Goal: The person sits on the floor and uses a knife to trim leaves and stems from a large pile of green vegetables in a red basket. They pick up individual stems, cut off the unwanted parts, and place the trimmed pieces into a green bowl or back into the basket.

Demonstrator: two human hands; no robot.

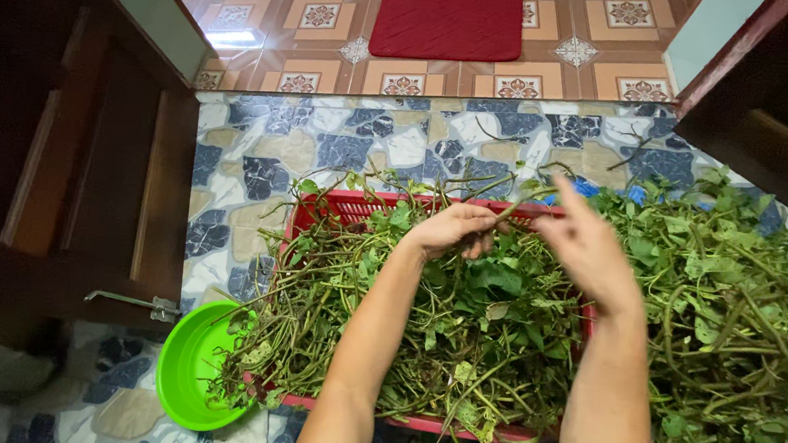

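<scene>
Left hand [455, 229] pinches a thin green stem [513, 203]; right hand [588, 245] spread, above red basket [341, 205].

We see the basket [341, 205] before us, bowl [191, 364] at its left, loose pile of stems [722, 302] right, mat [446, 25] well behind.

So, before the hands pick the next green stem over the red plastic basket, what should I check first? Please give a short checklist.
1. Left hand grips a thin green stem: ok.
2. Right hand free, fingers spread beside that stem: ok.
3. Red plastic basket has room: not ok, heaped with leafy stems.
4. Round bright green plastic bowl within reach at the left: ok.
5. Bowl contents: cannot tell, stems overhang its rim.
6. Loose pile of leafy stems at the right: ok.
</scene>
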